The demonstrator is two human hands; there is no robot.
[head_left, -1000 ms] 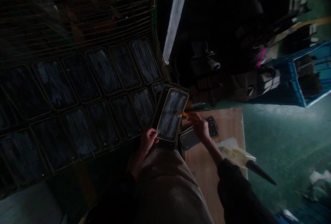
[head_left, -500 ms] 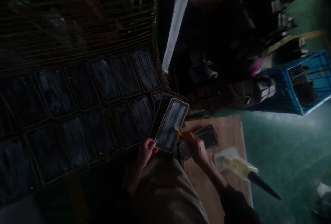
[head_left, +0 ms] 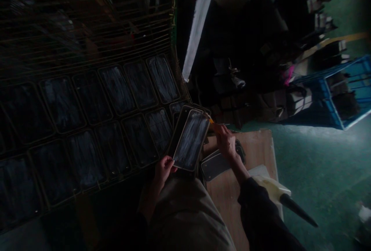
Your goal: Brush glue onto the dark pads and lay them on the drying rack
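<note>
My left hand (head_left: 162,168) grips the near end of a dark, rounded rectangular panel (head_left: 191,139) smeared with whitish streaks, held tilted over my lap. A second dark panel lies just under it. My right hand (head_left: 227,144) is closed on a small orange-handled brush (head_left: 210,121) whose tip touches the panel's far right corner. A few more dark panels (head_left: 216,163) lie on the wooden board (head_left: 255,150) under my right wrist.
A wire rack (head_left: 87,104) to the left holds several streaked panels in rows. A pale tube with a black nozzle (head_left: 278,193) rests on white paper at the board's right. A blue crate (head_left: 344,88) and dark clutter stand on the green floor beyond.
My right hand has carried the brush from the panel's middle right edge up to its far right corner. My left hand and the panel have stayed put.
</note>
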